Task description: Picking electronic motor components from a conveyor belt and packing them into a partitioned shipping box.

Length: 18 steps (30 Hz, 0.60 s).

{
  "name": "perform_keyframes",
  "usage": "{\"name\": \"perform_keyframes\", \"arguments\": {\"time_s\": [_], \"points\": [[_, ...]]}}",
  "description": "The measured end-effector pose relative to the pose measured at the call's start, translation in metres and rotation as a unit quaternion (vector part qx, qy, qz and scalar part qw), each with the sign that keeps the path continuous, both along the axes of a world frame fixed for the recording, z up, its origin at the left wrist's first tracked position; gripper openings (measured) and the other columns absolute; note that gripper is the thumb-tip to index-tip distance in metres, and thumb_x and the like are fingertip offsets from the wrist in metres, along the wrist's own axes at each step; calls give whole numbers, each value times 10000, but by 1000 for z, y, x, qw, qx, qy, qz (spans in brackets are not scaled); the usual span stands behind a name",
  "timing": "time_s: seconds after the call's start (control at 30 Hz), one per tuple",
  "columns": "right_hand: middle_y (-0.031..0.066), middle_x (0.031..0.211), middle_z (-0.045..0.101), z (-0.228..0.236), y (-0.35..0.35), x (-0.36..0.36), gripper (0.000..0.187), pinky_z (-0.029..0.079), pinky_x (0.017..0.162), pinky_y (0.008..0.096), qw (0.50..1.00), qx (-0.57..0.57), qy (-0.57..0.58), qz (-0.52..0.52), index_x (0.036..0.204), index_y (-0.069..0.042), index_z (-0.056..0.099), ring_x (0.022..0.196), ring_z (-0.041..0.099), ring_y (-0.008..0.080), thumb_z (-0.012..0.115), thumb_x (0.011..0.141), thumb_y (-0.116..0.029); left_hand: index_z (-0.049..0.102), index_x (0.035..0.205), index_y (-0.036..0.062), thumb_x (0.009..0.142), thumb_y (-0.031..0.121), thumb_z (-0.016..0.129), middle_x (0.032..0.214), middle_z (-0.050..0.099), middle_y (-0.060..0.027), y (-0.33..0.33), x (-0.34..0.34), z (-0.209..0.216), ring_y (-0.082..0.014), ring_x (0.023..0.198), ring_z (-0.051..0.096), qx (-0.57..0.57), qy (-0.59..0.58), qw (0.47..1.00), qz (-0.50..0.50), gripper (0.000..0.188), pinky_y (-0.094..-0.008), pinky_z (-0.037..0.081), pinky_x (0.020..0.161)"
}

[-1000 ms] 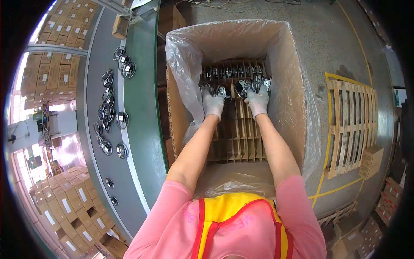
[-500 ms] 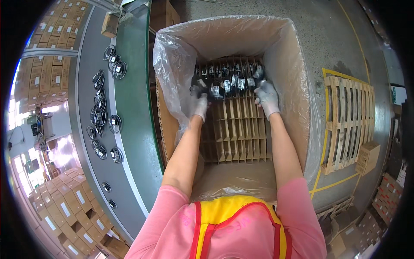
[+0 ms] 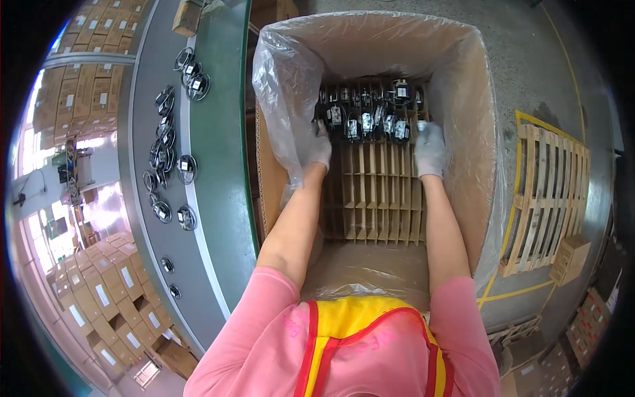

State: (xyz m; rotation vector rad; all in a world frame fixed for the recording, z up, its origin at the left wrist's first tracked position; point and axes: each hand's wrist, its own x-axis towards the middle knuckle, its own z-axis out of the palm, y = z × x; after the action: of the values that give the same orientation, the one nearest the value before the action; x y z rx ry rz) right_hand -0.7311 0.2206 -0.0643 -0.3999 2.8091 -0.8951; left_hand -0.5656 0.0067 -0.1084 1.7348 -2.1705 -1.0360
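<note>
Crosswise, row of black devices [image 3: 367, 124] lies between left hand [image 3: 321, 147], right hand [image 3: 430, 152] — both near ends; can't tell either's grip.

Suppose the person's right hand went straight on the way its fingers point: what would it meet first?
The right hand would probably meet a dark device near the far right corner of the divider grid; depth is unclear, so it might pass above and reach the far carton wall.
</note>
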Motion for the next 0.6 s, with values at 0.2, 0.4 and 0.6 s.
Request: {"name": "perform_keyframes", "arguments": {"time_s": [0.2, 0.4, 0.6], "points": [[270, 1129, 594, -30, 6, -5, 381, 444, 890, 484, 996, -14, 77, -30, 1269, -51, 506, 1051, 562, 445, 509, 897, -129, 571, 1187, 26, 921, 180, 553, 1158, 602, -213, 12, -15, 14, -363, 1096, 562, -72, -1, 997, 0, 308, -401, 407, 973], [190, 1084, 590, -59, 11, -8, 355, 449, 868, 479, 963, 103, 203, 145, 1160, -58, 565, 1003, 562, 381, 560, 808, -105, 552, 1255, 85, 897, 113, 513, 1224, 590, -184, 15, -17, 32, -343, 1147, 553, 1, -20, 995, -93, 362, -399, 422, 976], [196, 1186, 574, -47, -23, 14, 495, 448, 916, 478, 962, -41, 170, 208, 1299, -80, 506, 1078, 545, 384, 586, 845, -260, 608, 1131, 35, 828, 83, 573, 1066, 617, -184, 8, -19, -10, -361, 1024, 572, -97, 117, 985, -84, 309, -407, 439, 913]]}}
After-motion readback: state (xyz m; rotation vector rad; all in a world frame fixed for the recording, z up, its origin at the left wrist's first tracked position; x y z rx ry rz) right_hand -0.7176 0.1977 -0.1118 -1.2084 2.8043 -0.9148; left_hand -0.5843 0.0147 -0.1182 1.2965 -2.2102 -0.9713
